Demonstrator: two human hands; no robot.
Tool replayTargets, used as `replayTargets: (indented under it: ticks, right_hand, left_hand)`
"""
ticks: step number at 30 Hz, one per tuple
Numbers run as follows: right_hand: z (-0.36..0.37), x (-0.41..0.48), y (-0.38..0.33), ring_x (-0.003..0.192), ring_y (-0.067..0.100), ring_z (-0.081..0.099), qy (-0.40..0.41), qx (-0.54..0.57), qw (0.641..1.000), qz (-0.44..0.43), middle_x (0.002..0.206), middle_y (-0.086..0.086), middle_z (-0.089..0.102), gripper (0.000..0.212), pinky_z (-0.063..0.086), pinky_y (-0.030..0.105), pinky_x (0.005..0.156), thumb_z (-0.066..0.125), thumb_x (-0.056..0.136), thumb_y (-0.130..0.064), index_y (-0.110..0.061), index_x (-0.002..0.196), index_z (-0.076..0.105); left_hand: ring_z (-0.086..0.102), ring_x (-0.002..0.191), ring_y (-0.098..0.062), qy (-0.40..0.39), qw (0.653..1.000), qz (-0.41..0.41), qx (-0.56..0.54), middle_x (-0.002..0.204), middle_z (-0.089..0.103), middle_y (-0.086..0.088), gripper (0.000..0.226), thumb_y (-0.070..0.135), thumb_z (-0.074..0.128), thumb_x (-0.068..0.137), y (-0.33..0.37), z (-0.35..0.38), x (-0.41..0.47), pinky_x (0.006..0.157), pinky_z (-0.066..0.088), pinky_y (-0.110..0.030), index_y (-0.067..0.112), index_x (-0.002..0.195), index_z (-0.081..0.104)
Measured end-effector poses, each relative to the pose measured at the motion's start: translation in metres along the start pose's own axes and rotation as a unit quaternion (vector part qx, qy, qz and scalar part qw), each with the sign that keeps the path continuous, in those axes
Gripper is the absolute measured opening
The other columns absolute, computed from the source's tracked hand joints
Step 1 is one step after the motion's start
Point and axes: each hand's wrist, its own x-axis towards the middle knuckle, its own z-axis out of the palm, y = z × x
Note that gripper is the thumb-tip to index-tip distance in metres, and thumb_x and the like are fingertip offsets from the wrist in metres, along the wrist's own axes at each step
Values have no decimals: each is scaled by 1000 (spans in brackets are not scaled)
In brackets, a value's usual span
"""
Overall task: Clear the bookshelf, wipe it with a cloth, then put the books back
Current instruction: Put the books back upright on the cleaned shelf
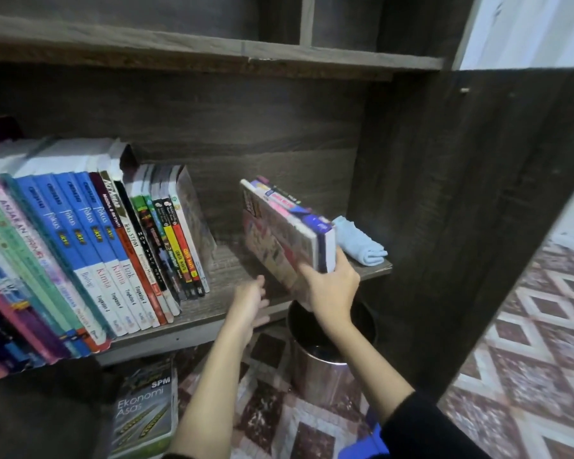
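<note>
A dark wooden bookshelf [212, 279] holds a long row of upright books [90, 246] leaning left, from the far left to the middle. My right hand [328, 286] grips the bottom of a small stack of books [285, 233], tilted over the shelf's right part. My left hand [251, 299] is at the shelf's front edge, just left of that stack, fingers apart and holding nothing. A folded light blue cloth [360, 240] lies on the shelf at the far right, behind the held stack.
A shiny metal bin [322, 369] stands on the patterned floor under the shelf's right end. A book titled Ekonomi Asas [145, 409] lies on the floor below the shelf. The cabinet's dark side panel [478, 210] rises at right. The upper shelf board [196, 51] runs overhead.
</note>
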Motion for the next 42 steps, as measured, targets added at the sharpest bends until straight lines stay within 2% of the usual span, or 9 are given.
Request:
replayTargets:
  ticks: [3, 6, 10, 16, 20, 24, 29, 33, 42]
  right_hand:
    - [8, 6, -5, 85, 22, 69, 41, 159, 970, 178, 87, 0, 73, 20, 54, 48, 84, 80, 70, -15, -19, 85, 67]
    - [9, 5, 0, 92, 36, 69, 53, 400, 826, 394, 100, 17, 71, 20, 53, 57, 85, 72, 76, 4, -11, 87, 63]
    - [10, 4, 22, 90, 41, 68, 66, 431, 754, 492, 103, 24, 69, 19, 52, 61, 84, 71, 77, 5, -8, 85, 60]
    - [17, 6, 45, 84, 33, 70, 88, 344, 788, 503, 97, 17, 71, 20, 56, 51, 81, 76, 77, -8, -9, 90, 62]
    - [17, 8, 63, 105, 33, 62, 102, 176, 861, 467, 124, 17, 55, 77, 52, 47, 91, 85, 69, -27, -7, 126, 37]
    - [4, 17, 67, 138, 35, 28, 55, -51, 913, 401, 152, 15, 17, 124, 29, 49, 108, 85, 61, -47, -12, 149, 5]
    - [-8, 45, 64, 146, 30, 5, -123, -344, 904, 220, 156, 9, 20, 95, 5, 49, 117, 65, 75, -63, -12, 147, 30]
    - [-4, 68, 55, 131, 26, 39, -196, -385, 878, 205, 138, 8, 46, 68, 31, 43, 111, 67, 80, -52, -12, 132, 49]
    - [5, 80, 49, 115, 27, 52, -214, -373, 879, 205, 120, 11, 55, 55, 49, 42, 94, 80, 72, -34, -10, 115, 56]
  left_hand:
    - [57, 111, -25, -10, 1000, 18, -12, 123, 59, -7, 32, 32, 39, 101, -6, 12, 7, 93, 46, -40, 15, 124, 53]
    - [63, 99, -26, 15, 998, 53, -28, 111, 67, -8, 28, 33, 41, 100, -8, 23, 15, 92, 50, -43, 15, 107, 61]
    - [63, 91, -21, 34, 995, 83, 34, 107, 67, -7, 22, 18, 48, 98, -14, 31, 25, 73, 48, -30, 8, 113, 61]
    - [60, 105, -30, 64, 982, 100, 150, 118, 64, -11, 28, 13, 48, 96, -14, 43, 40, 93, 48, -37, 6, 120, 61]
    - [56, 113, -34, 70, 957, 111, 257, 125, 61, -13, 33, 19, 47, 96, -10, 44, 46, 97, 45, -40, 7, 125, 57]
    - [50, 119, -33, 82, 929, 97, 347, 131, 53, -16, 35, 22, 46, 98, -5, 41, 47, 94, 41, -33, 4, 126, 56]
    - [57, 108, -31, 97, 917, 114, 369, 121, 61, -14, 32, 24, 51, 95, -10, 37, 52, 86, 45, -34, 4, 116, 64]
    - [58, 105, -29, 102, 920, 129, 355, 118, 63, -11, 29, 22, 52, 95, -14, 37, 53, 88, 47, -35, 7, 115, 65]
    - [61, 100, -29, 133, 933, 99, 320, 113, 65, -11, 24, 15, 54, 93, -12, 41, 56, 76, 46, -33, 4, 111, 67]
